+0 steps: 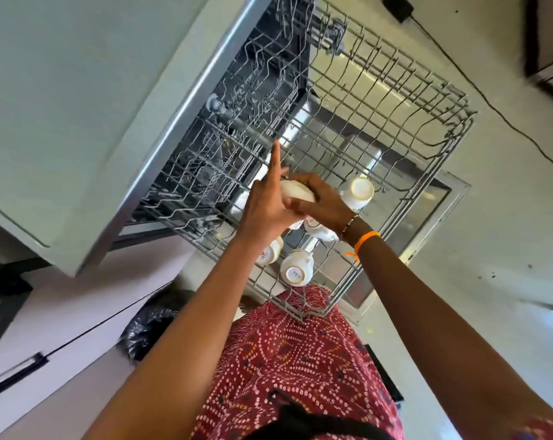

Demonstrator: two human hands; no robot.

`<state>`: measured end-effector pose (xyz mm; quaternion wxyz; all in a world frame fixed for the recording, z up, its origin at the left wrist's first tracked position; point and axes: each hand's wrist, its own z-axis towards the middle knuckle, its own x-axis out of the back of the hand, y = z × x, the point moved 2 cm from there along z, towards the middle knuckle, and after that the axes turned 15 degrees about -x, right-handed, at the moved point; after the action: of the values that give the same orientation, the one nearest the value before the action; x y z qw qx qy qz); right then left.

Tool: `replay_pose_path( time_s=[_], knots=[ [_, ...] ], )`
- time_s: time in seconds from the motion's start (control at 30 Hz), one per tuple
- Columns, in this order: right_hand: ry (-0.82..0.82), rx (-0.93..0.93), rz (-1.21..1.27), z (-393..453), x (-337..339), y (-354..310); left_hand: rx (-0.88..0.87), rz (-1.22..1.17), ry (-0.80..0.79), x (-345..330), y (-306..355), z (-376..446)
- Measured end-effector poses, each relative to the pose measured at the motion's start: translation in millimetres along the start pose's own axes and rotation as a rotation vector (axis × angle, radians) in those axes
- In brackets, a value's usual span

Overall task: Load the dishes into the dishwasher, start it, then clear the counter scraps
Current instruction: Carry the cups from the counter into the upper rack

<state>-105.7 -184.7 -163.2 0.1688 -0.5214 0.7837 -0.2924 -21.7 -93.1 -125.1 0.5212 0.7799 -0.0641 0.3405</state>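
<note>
- Step in hand: loading. Both hands held one white cup over the pulled-out rack.
- Left hand gripped it, index finger straight; right hand curled round it.
- Other cups sat inverted in the rack.
- Next: likely invert and seat it between tines.

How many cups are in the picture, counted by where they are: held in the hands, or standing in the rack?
Cup held in the hands: 1
Cups upside down in the rack: 4, at and
Total: 5 cups
</note>
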Motion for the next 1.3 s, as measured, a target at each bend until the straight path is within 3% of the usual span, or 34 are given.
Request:
replay_pose_path(
  time_s=[0.07,0.17,0.27,0.47,0.53,0.7,0.97,1.2,1.3],
  knots=[
    [0.17,0.025,-0.079,8,5,0,-0.009,-0.132,0.02,4,-1,0],
    [0.405,0.152,-0.184,21,16,-2,0.026,-0.146,0.009,5,-5,-1],
    [0.513,0.224,-0.35,40,27,-1,0.095,-0.113,-0.072,2,-13,-4],
    [0.414,0.086,-0.765,74,38,12,0.164,-0.101,-0.167,-4,-27,-16],
    [0.409,0.074,-0.738,70,39,14,0.204,-0.139,-0.174,-6,-30,-19],
    [0.584,0.221,-0.739,34,25,24,0.263,-0.196,-0.191,-8,-31,-20],
    [0.408,-0.108,-1.175,25,-7,89,0.272,-0.135,-0.252,-16,-28,-24],
    [0.35,-0.203,-1.101,31,-1,87,0.254,-0.122,-0.304,-23,-25,-27],
    [0.349,-0.156,-1.071,24,5,90,0.26,-0.135,-0.319,-26,-25,-30]
  ],
)
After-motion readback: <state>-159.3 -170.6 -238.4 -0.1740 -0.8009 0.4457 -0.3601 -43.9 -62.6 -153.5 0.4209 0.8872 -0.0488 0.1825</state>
